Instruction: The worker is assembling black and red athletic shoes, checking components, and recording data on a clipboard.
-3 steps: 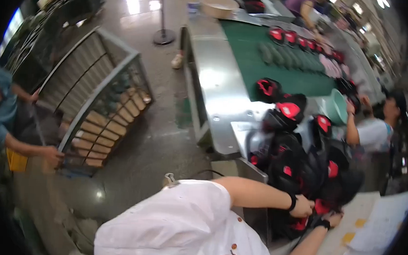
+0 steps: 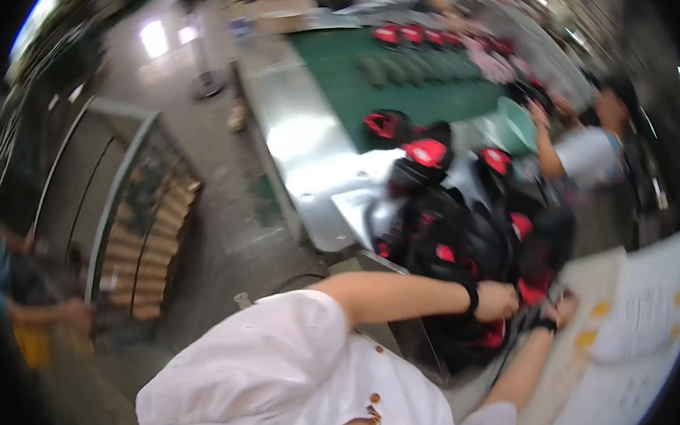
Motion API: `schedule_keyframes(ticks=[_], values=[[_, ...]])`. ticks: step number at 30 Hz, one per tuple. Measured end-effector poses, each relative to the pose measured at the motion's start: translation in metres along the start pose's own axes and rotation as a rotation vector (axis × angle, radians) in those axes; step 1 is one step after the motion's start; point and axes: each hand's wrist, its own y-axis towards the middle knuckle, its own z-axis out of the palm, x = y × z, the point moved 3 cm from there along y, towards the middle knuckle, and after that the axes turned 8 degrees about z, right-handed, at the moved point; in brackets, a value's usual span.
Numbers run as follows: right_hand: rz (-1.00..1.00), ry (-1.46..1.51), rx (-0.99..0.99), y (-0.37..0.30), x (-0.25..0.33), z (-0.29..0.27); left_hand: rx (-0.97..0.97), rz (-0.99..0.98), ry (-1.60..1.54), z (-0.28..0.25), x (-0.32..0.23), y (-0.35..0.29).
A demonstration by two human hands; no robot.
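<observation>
Both my bare hands are at the near edge of a heap of black and red shoes point(image 2: 463, 236). My left hand point(image 2: 496, 301), with a dark band on the wrist, is closed against the heap. What its fingers hold is hidden. Just to its right, my right hand point(image 2: 560, 309) has its fingers curled together beside the red part of a shoe point(image 2: 534, 290). It also wears a dark wristband, and what it grips is too small and blurred to name. Dark material fills the gap between the two hands.
Pale boards with papers point(image 2: 645, 309) and yellow patches lie at the right. Beyond the heap, shoes and insoles line a green belt point(image 2: 333, 72). A co-worker point(image 2: 588, 158) handles a pale green basin point(image 2: 514, 126). Another person stands by a slatted metal-framed cart point(image 2: 107, 198) at the left.
The whole view has swung, so the table, shoes and cart sit further left in it. My hands stay close together at the heap.
</observation>
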Motion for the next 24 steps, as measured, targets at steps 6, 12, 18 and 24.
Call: schedule_keyframes(ticks=[6,12,18,24], values=[[-0.070,0.998,0.582,-0.084,0.095,0.055,-0.481,-0.130,-0.172,-0.052,0.025,0.015],[-0.172,0.457,0.753,-0.136,0.083,0.057,-0.066,-0.224,-0.156,-0.079,0.043,0.090],[0.036,0.659,0.662,-0.148,0.087,0.053,0.241,0.214,-0.202,-0.069,0.062,0.113],[0.403,0.862,0.063,-0.106,-0.002,-0.012,0.120,0.097,-0.252,-0.180,0.118,0.042]])
